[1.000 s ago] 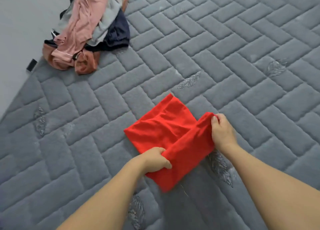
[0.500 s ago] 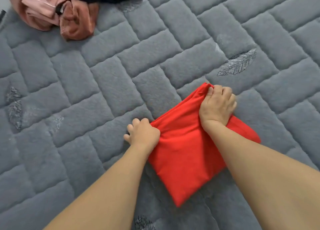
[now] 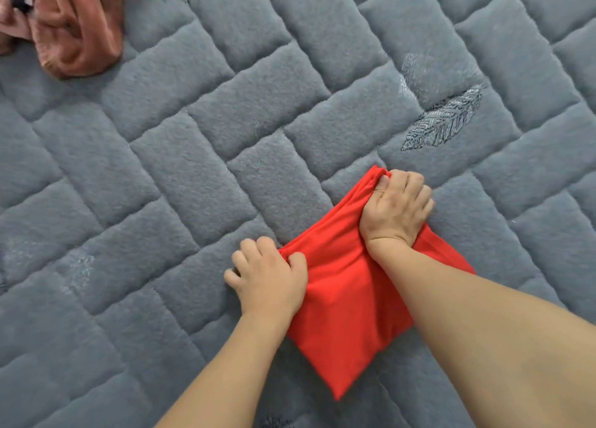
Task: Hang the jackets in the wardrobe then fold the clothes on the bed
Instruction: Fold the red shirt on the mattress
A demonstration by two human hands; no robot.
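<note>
Red cloth point(image 3: 348, 301), already a compact square, lies on the bed point(image 3: 200, 176) in the folding step: the left hand point(image 3: 269, 277) pinches its near-left corner and the right hand point(image 3: 396, 209) grips the far corner, fingers curled. Next, I judge, letting go and reaching for the rust-pink clothes point(image 3: 67, 30) at far left. Grey quilted plush with stitched leaves covers the bed; no room shows.

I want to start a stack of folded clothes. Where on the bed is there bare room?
Bare grey quilt lies between the rust-coloured clothes at top left and the red garment; more beyond the right hand. Crowded only around the left hand and that garment.
</note>
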